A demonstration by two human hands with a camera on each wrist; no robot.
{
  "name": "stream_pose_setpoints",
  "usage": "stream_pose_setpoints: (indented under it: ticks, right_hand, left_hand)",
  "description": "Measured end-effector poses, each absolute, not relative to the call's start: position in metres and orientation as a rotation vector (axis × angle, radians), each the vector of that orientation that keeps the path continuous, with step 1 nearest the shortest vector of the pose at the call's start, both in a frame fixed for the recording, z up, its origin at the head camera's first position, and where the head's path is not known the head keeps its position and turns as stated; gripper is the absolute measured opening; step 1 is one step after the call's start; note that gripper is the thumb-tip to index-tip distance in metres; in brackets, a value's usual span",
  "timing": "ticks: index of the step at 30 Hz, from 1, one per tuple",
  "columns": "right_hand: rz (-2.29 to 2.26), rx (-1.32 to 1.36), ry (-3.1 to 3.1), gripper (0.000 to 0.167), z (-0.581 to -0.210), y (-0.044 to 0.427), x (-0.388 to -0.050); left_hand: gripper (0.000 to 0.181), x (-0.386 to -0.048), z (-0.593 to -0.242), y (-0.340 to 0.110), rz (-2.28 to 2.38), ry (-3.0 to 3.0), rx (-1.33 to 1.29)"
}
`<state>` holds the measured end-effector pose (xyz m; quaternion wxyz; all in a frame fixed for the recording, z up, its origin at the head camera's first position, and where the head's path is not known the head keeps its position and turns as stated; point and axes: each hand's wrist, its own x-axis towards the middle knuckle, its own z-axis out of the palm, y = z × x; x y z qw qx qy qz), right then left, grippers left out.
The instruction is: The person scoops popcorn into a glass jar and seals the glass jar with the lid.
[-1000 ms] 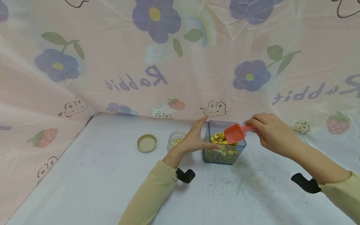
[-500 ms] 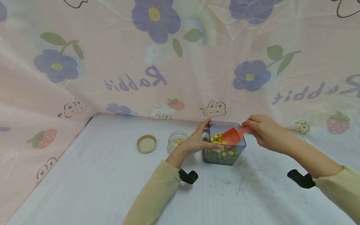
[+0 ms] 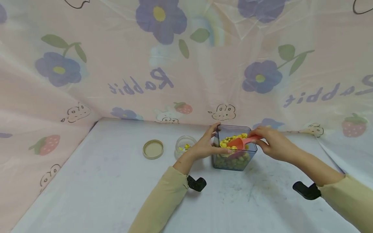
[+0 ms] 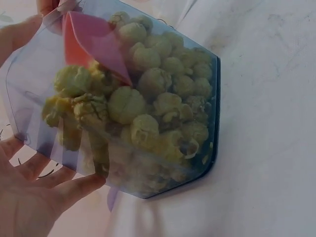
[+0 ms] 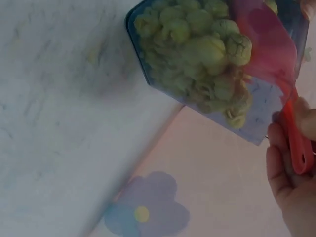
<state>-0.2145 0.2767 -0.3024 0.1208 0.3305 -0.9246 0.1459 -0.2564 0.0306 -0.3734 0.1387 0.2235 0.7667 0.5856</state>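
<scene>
A clear square plastic box holds yellow popcorn. My left hand grips its left side, the thumb over the front rim and the other fingers spread along the wall in the left wrist view. My right hand pinches the handle of a red scoop at the box's right rim. The scoop's bowl is down among the popcorn, seen through the wall as a pink shape in the left wrist view. In the right wrist view, thumb and fingers hold the red handle.
Left of the box stands a small round clear jar with a few popcorn pieces, partly hidden by my left wrist. Farther left lies a round gold-rimmed lid. A printed cloth hangs behind the white table.
My right hand has lowered the scoop from the rim down into the popcorn, and popcorn shows higher behind it. The left hand has kept its hold on the box.
</scene>
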Motion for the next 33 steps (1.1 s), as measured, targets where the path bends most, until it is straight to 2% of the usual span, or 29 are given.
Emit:
stream_pose_setpoints:
  ticks: [8, 16, 33]
  right_hand:
    - [0.634, 0.837, -2.723, 0.016, -0.316, 0.271, -0.207]
    - [0.626, 0.758, -2.665, 0.017, -0.326, 0.27, -0.204]
    - [0.686, 0.586, -2.655, 0.021, -0.322, 0.286, -0.195]
  left_hand:
    - [0.099, -0.257, -0.372, 0.031, 1.69, 2.221, 0.658]
    - [0.1, -0.256, -0.373, 0.03, 1.693, 2.216, 0.639]
    - [0.1, -0.256, -0.374, 0.032, 1.7, 2.209, 0.613]
